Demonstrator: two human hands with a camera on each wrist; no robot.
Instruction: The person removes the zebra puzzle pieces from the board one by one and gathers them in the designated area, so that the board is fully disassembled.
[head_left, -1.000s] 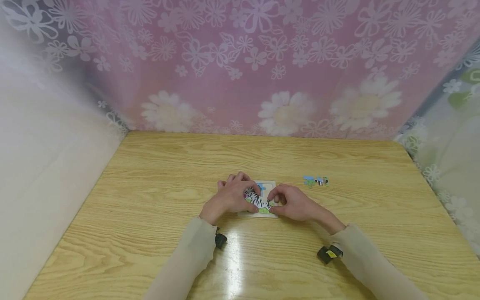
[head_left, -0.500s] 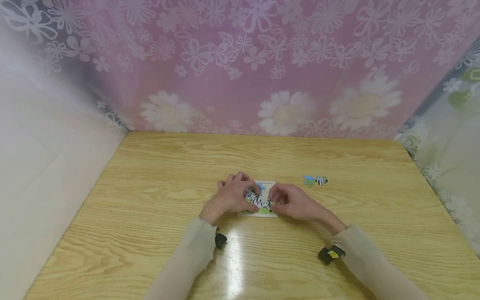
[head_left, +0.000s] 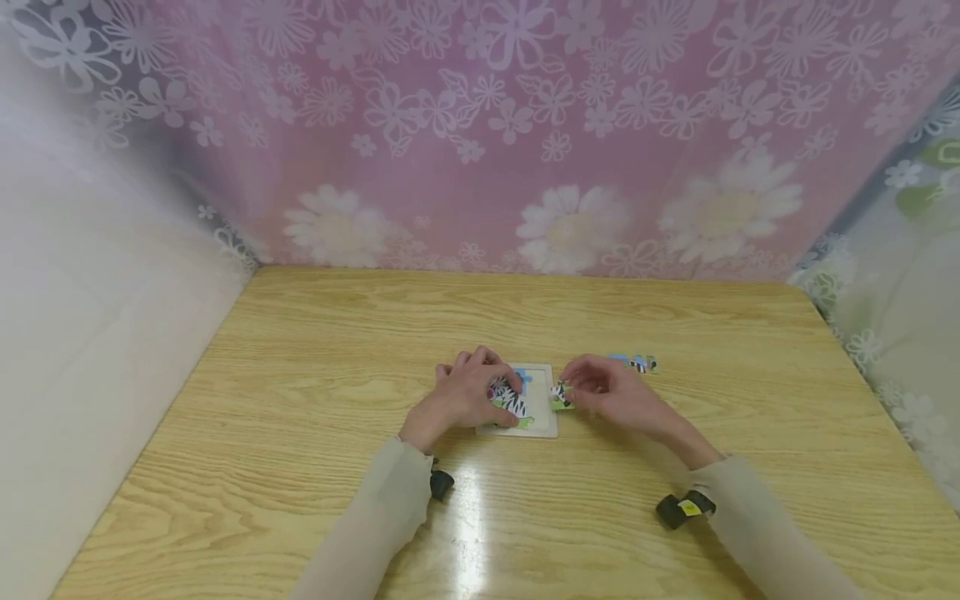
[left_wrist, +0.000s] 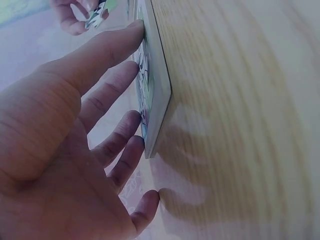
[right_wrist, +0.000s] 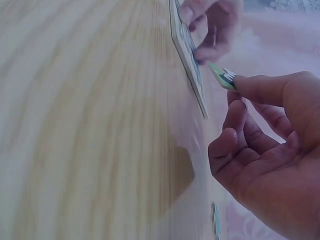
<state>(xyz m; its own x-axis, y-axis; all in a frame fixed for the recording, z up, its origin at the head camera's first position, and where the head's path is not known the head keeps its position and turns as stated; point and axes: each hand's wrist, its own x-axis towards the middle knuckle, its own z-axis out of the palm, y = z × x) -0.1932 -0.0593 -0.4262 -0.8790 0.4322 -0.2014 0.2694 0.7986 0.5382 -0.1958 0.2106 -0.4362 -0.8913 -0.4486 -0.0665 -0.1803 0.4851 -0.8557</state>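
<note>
A pale jigsaw puzzle board [head_left: 544, 423] lies on the table, holding zebra-patterned pieces [head_left: 513, 405] on its left side and a blue one at the top. The fingertips of my left hand [head_left: 467, 390] press on the board and its pieces; in the left wrist view the hand [left_wrist: 55, 140] has its fingers extended. Just off the board's right edge, my right hand [head_left: 615, 402] pinches a puzzle piece [head_left: 561, 396] with zebra stripes and green. In the right wrist view this puzzle piece [right_wrist: 224, 77] is raised above the table, between thumb and fingers.
Several loose puzzle pieces [head_left: 643, 364], blue and striped, lie behind my right hand, which partly covers them. The wooden table [head_left: 337, 333] meets a pink flowered curtain [head_left: 450, 167] at the back. Black wrist cameras [head_left: 686, 508] are strapped to both wrists.
My right hand has lifted the striped puzzle piece off the board's lower right and moved it right, baring that corner. My left hand stays where it was.
</note>
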